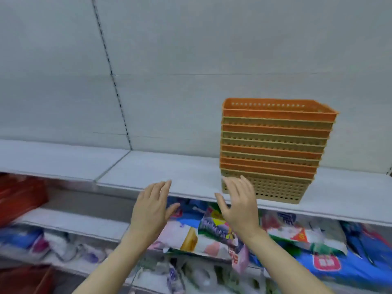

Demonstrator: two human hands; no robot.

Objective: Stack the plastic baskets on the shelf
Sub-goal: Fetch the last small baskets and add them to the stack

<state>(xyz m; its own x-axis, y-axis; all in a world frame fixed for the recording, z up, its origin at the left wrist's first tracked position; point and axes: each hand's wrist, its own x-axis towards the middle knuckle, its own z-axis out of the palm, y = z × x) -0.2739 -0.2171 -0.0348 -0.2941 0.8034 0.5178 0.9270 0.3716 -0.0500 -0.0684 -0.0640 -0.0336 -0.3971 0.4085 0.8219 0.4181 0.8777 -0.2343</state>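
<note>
A tall stack of plastic baskets (275,149), orange and tan ones nested in turn, stands on the white shelf (169,177) at the right. An orange basket is on top, a tan one at the bottom. My right hand (239,206) is held up with fingers straight, just in front of the stack's lower left corner; whether it touches I cannot tell. My left hand (151,211) hovers open to the left, in front of the shelf's edge, holding nothing.
The white back panel (191,60) rises behind the shelf. Below it a lower shelf holds several colourful packaged goods (214,234). A red item (19,198) sits at the far left. Bare shelf board stretches left of the stack.
</note>
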